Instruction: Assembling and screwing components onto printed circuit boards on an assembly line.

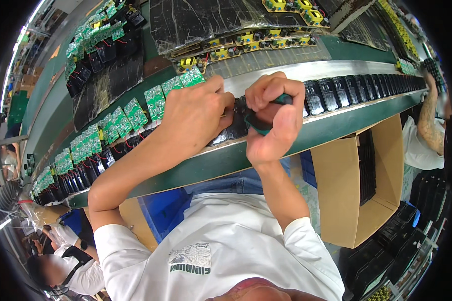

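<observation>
My right hand (278, 115) is closed round a tool with dark green handles (260, 123), which looks like hand pliers or cutters; its jaws are out of sight. Close beside it, my left hand (198, 115) has its fingers curled inward over the row, and what they pinch, if anything, is hidden. Below and between the hands lie black plastic cases (237, 129) on the bench strip. Just behind my left hand, green circuit boards (155, 102) stand tilted against the row.
More empty-looking black cases (336, 93) line up to the right. Boards with red wires (85, 143) run left. Black mats (221, 22) bear boards with yellow transformers (246, 38). A cardboard box (336, 195) stands below the bench. Co-workers (429, 115) are at the right and lower left.
</observation>
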`<state>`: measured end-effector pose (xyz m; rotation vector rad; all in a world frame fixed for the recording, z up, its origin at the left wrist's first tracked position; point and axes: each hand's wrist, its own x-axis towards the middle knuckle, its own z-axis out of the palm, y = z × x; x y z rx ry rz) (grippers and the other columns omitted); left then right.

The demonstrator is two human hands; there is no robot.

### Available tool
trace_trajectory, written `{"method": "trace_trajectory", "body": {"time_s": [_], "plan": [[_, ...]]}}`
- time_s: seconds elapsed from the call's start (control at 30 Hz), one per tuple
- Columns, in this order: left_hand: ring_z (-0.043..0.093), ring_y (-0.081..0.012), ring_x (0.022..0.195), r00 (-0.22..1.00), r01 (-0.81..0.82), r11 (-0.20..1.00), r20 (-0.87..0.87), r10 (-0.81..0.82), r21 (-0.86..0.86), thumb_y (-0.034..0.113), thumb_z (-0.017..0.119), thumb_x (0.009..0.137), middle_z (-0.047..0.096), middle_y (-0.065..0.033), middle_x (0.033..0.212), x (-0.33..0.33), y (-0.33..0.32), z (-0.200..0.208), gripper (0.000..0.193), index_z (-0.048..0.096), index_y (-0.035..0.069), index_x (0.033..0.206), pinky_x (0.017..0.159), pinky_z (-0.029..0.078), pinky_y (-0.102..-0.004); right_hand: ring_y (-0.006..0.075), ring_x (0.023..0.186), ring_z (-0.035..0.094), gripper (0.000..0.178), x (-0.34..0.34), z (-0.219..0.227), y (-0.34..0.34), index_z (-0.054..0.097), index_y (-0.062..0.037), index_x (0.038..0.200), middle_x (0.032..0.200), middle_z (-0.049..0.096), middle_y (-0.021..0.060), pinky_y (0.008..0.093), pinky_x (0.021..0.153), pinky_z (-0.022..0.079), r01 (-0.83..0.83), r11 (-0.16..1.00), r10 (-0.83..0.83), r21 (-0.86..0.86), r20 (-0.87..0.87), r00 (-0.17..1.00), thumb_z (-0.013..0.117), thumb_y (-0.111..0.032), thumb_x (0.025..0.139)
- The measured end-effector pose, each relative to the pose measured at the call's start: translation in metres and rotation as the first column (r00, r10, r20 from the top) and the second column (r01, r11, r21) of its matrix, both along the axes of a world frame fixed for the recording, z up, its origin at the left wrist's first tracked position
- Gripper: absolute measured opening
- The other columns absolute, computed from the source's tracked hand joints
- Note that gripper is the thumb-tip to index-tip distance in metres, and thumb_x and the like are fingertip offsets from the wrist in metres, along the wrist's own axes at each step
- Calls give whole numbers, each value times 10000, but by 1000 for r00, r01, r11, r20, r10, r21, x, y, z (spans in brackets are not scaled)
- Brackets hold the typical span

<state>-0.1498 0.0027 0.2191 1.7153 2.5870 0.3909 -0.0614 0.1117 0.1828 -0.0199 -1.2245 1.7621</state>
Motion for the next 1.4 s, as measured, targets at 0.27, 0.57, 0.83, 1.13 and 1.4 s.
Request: {"method": "trace_trajectory", "body": {"time_s": [0.27, 0.57, 0.83, 1.13, 1.4], "plan": [[639, -298, 639, 1000, -4, 1000, 15, 4, -4, 199, 746, 797, 587, -73, 821, 1, 4, 2, 115, 722, 90, 768, 544, 489, -415, 168, 713, 366, 257, 6, -8, 2, 429, -94, 940, 804, 440, 57, 307, 637, 333, -59, 991, 58, 116, 16, 998, 468, -338, 1013], [645, -283, 765, 973, 215, 955, 129, -191, -205, 242, 853, 728, 664, -26, 947, -51, 45, 35, 246, 711, 101, 869, 706, 518, -394, 171, 691, 371, 341, 13, -4, -8, 427, -98, 938, 783, 435, 49, 312, 631, 334, -36, 999, 38, 29, -63, 997, 481, -419, 1037], [639, -260, 754, 959, 283, 957, -49, -280, 60, 358, 871, 738, 668, -13, 842, -76, 49, 32, 381, 729, 113, 992, 720, 522, -401, 171, 692, 385, 377, 21, -1, -1, 444, -111, 953, 783, 444, 47, 313, 632, 343, -27, 1000, 28, 16, -59, 998, 475, -474, 1050], [723, -338, 819, 794, -440, 846, -309, 523, 302, 460, 688, 887, 750, -158, 1013, -222, 123, 36, 445, 708, 39, 1029, 734, 572, -463, 168, 696, 402, 314, 49, 26, 8, 492, -125, 1013, 806, 469, 49, 309, 630, 355, -136, 990, 140, 39, -130, 982, 517, -437, 1042], [708, -363, 824, 908, -347, 894, -138, 396, 285, 295, 720, 862, 740, -178, 1004, -233, 127, 11, 548, 601, -21, 1294, 753, 569, -439, 193, 779, 479, 270, 76, 28, 21, 547, -31, 1136, 940, 568, 107, 311, 684, 432, -157, 987, 157, 14, -156, 975, 642, -185, 935]]}}
